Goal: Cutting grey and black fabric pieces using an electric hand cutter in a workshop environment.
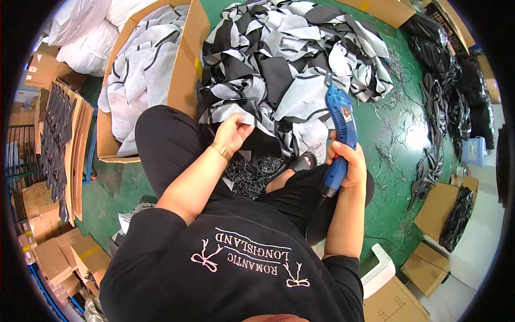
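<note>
On the green floor (394, 214) we have the fabric heap (276, 78) close, seemingly for easy reach, our left hand (234, 135) pinching a light grey piece (222, 113), perhaps to steady it, our right hand (350, 162) gripping the blue cutter (344, 118), likely for control

The blue cutter (341, 121) hides parts of the fingers of the right hand (352, 163), and its slender tip is too small to make out in detail. The left hand (232, 137) covers part of the grey fabric piece (228, 111) it pinches. The upper edge cuts off the fabric pile (276, 75) and open carton (185, 75); the lower edge, a cardboard box (394, 303).
</note>
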A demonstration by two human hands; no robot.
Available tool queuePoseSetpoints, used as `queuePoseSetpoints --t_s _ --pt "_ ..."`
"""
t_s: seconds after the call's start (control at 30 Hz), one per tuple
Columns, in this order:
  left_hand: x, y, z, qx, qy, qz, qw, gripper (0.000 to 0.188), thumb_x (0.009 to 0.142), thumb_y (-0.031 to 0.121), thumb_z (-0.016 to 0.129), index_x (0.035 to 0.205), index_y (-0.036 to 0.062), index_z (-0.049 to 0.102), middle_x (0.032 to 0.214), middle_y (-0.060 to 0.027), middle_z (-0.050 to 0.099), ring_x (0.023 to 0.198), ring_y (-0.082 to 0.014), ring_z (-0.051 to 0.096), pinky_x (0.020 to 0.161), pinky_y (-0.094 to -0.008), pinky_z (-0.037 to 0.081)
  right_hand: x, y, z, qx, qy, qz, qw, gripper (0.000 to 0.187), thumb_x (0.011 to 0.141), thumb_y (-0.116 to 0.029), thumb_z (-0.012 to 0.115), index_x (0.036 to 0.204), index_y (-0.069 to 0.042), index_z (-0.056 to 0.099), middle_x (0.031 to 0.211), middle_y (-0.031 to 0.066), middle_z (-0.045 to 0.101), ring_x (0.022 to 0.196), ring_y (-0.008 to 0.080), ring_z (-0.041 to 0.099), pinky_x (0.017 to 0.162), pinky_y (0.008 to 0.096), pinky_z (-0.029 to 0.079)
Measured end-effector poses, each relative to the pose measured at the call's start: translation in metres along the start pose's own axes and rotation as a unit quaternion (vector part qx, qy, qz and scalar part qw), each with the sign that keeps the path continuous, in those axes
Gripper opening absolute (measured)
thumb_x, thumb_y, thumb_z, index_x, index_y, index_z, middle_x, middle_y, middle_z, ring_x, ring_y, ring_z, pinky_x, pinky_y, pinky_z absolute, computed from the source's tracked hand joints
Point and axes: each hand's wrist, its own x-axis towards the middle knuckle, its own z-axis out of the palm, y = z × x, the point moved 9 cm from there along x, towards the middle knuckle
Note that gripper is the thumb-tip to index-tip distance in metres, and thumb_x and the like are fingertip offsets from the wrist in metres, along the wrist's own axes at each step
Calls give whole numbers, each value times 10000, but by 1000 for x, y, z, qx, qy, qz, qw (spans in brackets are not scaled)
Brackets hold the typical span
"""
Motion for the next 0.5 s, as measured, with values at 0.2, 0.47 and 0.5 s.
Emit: queuePoseSetpoints --t_s 0.2,0.47,0.5 --pt "-82 14 41 85 -72 26 993 83 837 30 484 864 11 561 914 -99 622 862 -245 638 822 -425 563 -5 9 30 -78 6 -26 997 377 700 -131 729 1016 10 578 801 81 613 690 174 617 616 283 522" --pt "-152 12 102 -7 -238 -40 970 252 819 35 465 1021 -33 598 1041 -141 649 993 -273 638 938 -500 490 -20 19 98 -299 -42 -127 945 465 647 -72 773 1074 8 605 947 44 646 800 117 576 739 273 472" --pt "-156 14 105 -9 -242 -41 969 252 819 35 465 1021 -33 598 1041 -141 649 993 -273 638 938 -500 490 -26 16 104 -366 -30 -140 920 446 644 -76 767 1050 10 605 896 28 638 765 117 572 711 276 474"
